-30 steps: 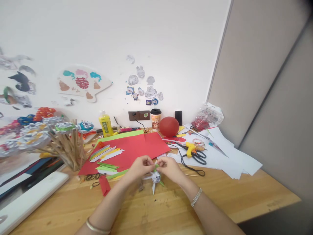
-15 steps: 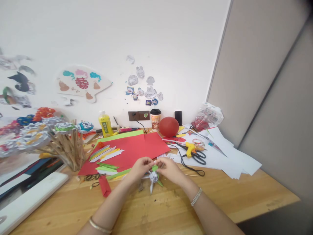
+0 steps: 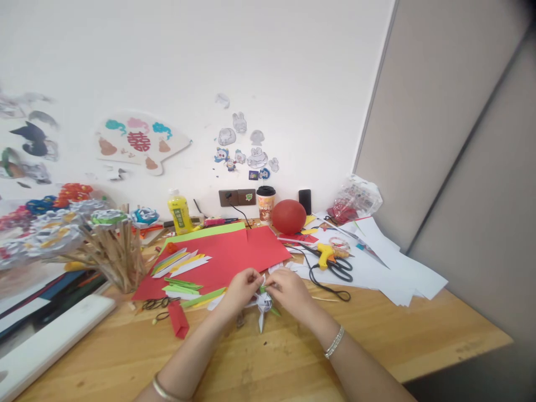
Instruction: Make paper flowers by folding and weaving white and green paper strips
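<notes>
Close together at the middle of the desk, my two hands work on a small folded paper piece in white and green, with pointed strip ends hanging down. My left hand pinches its upper left side between thumb and forefinger. On the other side, my right hand has its fingers closed on the green part near the top. The fingers partly cover the folds, so the exact shape is unclear. Left of my hands lie green and white paper strips and a folded red paper piece.
Red paper sheets lie behind my hands. To the right are a yellow glue gun, black-handled scissors and white sheets. A red balloon, a cup and a bottle stand by the wall. Sticks fill the left.
My right fingers have shifted slightly over the green part, which now shows less of its face. The paper piece stays between both hands.
</notes>
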`<action>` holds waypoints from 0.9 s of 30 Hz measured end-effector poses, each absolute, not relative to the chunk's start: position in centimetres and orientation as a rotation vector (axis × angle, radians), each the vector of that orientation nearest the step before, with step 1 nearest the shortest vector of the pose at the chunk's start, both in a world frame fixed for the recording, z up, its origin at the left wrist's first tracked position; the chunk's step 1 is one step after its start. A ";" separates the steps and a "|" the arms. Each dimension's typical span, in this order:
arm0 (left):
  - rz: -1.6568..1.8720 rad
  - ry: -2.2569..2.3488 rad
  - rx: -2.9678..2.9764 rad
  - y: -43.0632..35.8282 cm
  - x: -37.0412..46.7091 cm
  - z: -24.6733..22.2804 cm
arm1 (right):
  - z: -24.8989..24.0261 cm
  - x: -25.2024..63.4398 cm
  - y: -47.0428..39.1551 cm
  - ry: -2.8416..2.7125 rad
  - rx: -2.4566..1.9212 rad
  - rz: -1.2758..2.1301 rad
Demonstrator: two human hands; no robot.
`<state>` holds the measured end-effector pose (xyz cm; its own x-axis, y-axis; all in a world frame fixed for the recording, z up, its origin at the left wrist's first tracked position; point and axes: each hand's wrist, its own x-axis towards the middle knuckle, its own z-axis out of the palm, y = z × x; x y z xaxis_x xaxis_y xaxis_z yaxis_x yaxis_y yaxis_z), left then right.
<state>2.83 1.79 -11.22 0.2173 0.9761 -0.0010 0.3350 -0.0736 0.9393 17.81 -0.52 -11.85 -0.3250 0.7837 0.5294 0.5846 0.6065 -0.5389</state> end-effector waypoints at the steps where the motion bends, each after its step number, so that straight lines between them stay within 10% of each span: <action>1: 0.899 1.279 1.585 1.8 2.8 -11.3 | -11.8 17.9 -0.6 -2.074 -1.031 0.255; 27: 1.147 1.569 1.806 2.0 3.0 -12.7 | -11.4 16.5 -2.6 -2.180 -1.047 0.164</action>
<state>2.98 2.03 -12.67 -0.0107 0.9610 0.2764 0.5552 -0.2242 0.8009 16.53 -2.64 -11.40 -0.4259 0.7258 0.5402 0.6365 0.6647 -0.3912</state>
